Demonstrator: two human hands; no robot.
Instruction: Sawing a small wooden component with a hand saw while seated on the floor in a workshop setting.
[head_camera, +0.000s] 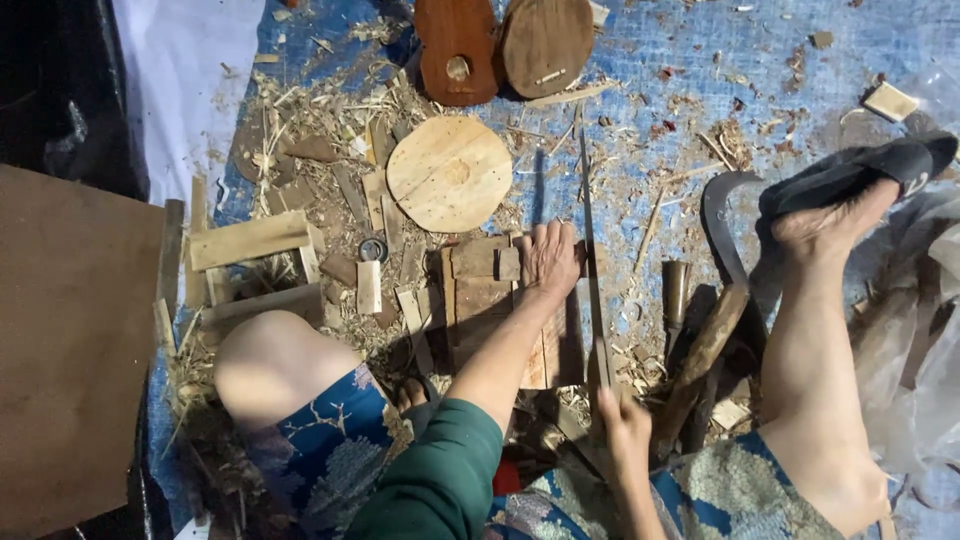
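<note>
Hard, cool light floods the blue tarp (700, 90) up top, leaving the bottom dim; the left edge sinks into black, shadows sharp, edges slightly bent, right-hand plastic glaring softly.

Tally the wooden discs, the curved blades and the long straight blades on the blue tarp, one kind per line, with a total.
Pale round disc: 1
Dark brown oval discs: 1
Dark brown waisted board with a hole: 1
Curved blade: 1
Long straight blade, gripped by the right hand: 1
Total: 5
The left hand presses on a plank.
</note>
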